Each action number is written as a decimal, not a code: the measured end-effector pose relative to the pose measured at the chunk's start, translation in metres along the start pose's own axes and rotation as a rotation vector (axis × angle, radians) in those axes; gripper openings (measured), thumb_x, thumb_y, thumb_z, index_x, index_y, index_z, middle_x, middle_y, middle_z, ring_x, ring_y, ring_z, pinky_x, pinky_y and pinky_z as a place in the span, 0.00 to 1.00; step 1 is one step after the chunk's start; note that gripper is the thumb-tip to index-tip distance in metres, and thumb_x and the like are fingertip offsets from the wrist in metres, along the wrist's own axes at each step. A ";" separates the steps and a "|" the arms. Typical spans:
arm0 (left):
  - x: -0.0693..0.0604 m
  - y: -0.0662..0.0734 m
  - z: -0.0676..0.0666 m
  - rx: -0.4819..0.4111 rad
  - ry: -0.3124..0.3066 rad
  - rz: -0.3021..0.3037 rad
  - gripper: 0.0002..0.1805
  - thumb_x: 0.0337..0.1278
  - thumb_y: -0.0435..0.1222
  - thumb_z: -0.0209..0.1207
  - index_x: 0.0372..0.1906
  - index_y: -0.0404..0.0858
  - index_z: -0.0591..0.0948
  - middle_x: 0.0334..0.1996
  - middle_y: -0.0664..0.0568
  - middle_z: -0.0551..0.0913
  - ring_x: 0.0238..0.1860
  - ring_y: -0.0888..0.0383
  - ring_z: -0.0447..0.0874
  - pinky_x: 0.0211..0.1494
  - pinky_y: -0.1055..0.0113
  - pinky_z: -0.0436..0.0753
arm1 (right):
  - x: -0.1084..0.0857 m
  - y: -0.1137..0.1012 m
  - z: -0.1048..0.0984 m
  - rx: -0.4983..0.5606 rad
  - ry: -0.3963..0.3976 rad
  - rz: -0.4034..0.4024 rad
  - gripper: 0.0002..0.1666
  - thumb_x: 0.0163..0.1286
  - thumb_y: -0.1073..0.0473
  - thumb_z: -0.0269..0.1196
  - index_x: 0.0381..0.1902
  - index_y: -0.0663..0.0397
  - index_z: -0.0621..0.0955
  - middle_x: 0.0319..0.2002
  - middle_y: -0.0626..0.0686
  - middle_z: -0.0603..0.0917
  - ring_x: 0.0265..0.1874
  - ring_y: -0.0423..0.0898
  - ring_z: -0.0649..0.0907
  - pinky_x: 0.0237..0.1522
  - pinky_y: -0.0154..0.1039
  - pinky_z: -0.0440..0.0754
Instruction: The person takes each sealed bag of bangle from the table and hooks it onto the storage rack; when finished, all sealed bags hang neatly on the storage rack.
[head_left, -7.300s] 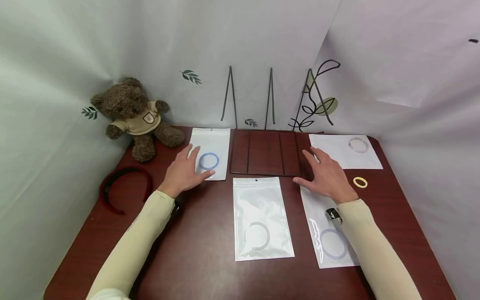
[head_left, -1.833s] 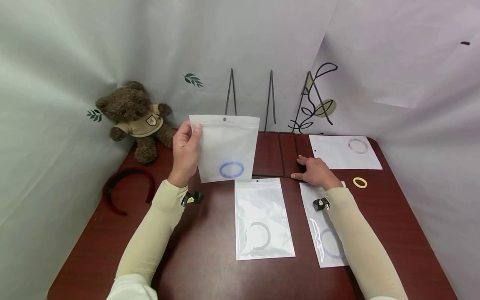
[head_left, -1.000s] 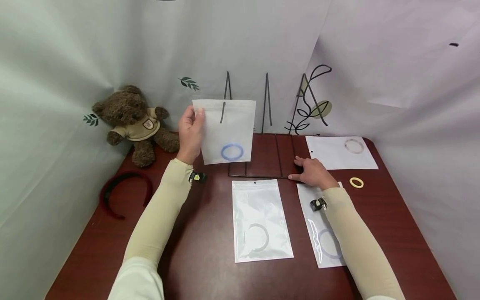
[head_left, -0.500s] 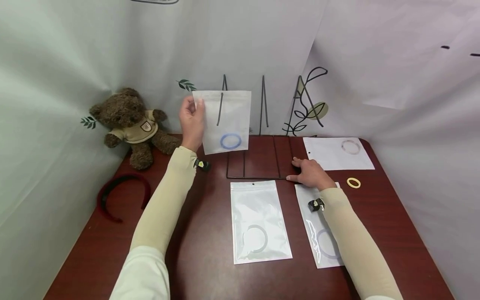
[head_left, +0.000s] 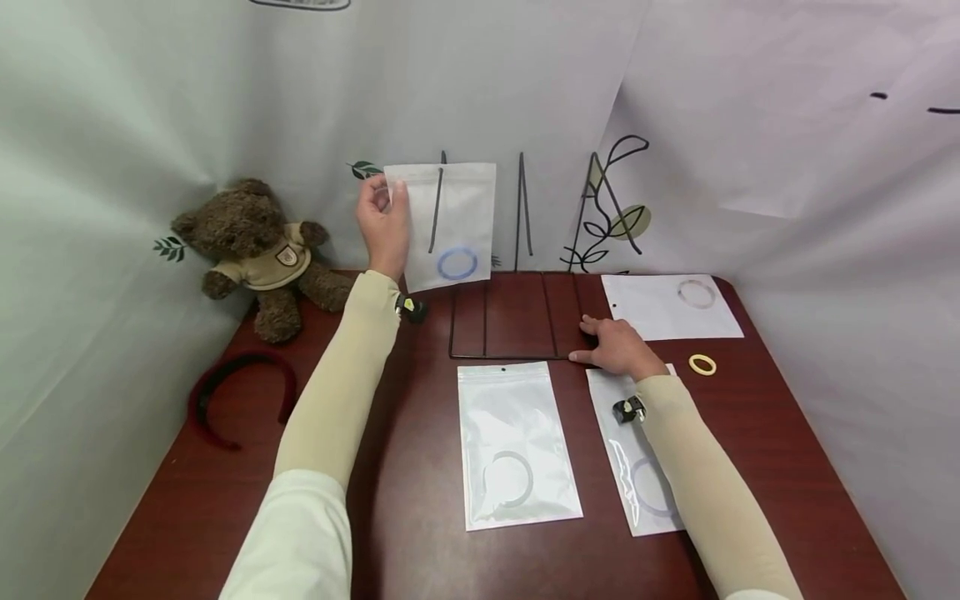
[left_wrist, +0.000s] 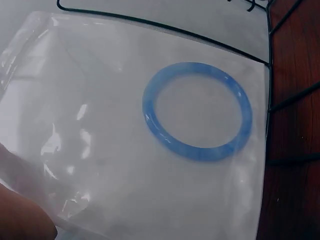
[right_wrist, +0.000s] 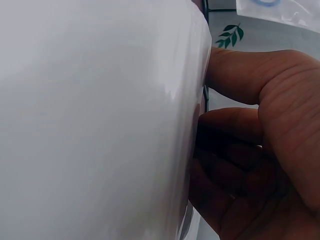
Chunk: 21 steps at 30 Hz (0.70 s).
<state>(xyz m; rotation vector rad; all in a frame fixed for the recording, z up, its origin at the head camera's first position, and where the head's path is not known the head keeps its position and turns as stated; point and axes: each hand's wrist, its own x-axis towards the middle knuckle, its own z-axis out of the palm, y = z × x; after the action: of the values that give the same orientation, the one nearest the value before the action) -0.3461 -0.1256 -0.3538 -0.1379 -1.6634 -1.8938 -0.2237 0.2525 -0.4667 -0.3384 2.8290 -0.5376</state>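
My left hand (head_left: 386,227) pinches the left edge of a clear-fronted white bag (head_left: 468,204) holding a blue ring (head_left: 457,263). The left prong of a black wire rack (head_left: 517,358) passes through the hole at the bag's top and lies across its front. In the left wrist view, the blue ring (left_wrist: 200,154) shows inside the bag (left_wrist: 115,175), with part of my hand (left_wrist: 22,215) at lower left. My right hand (head_left: 618,346) holds the rack's right front corner between thumb and fingers. Part of that grip is hidden in the right wrist view.
One bag (head_left: 517,425) lies before the rack, another (head_left: 611,408) under my right forearm, a third (head_left: 645,312) at back right. A yellow ring (head_left: 702,365) is near it. A teddy bear (head_left: 273,268) and dark red headband (head_left: 198,400) are left.
My left hand has lifted the blue-ring bag from the table onto the left prong and moved it farther back along it. My right hand has moved to the rack's corner and stayed there.
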 end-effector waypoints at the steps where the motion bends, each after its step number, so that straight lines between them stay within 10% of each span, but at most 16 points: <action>1: 0.001 -0.001 0.001 0.000 0.011 -0.002 0.05 0.75 0.38 0.62 0.49 0.46 0.80 0.38 0.55 0.82 0.40 0.60 0.81 0.45 0.66 0.78 | 0.000 0.000 0.000 -0.003 0.001 0.000 0.48 0.72 0.42 0.71 0.78 0.65 0.69 0.80 0.64 0.65 0.79 0.70 0.63 0.78 0.64 0.64; 13: -0.009 0.017 0.009 0.047 0.110 -0.020 0.04 0.74 0.34 0.63 0.46 0.45 0.79 0.32 0.57 0.78 0.34 0.61 0.78 0.41 0.69 0.75 | -0.001 0.000 0.000 0.007 0.009 -0.008 0.48 0.72 0.41 0.70 0.77 0.66 0.70 0.80 0.64 0.66 0.79 0.70 0.64 0.78 0.64 0.64; 21: -0.008 0.010 -0.004 0.026 0.105 0.013 0.05 0.73 0.35 0.64 0.46 0.44 0.80 0.41 0.57 0.81 0.47 0.60 0.83 0.56 0.69 0.79 | -0.001 -0.001 -0.002 0.015 0.002 0.000 0.48 0.72 0.41 0.70 0.78 0.65 0.69 0.81 0.63 0.65 0.80 0.70 0.62 0.79 0.65 0.62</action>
<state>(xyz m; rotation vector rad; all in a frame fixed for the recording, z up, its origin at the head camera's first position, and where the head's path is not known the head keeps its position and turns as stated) -0.3334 -0.1270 -0.3493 -0.0383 -1.6122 -1.8368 -0.2230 0.2528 -0.4649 -0.3351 2.8248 -0.5595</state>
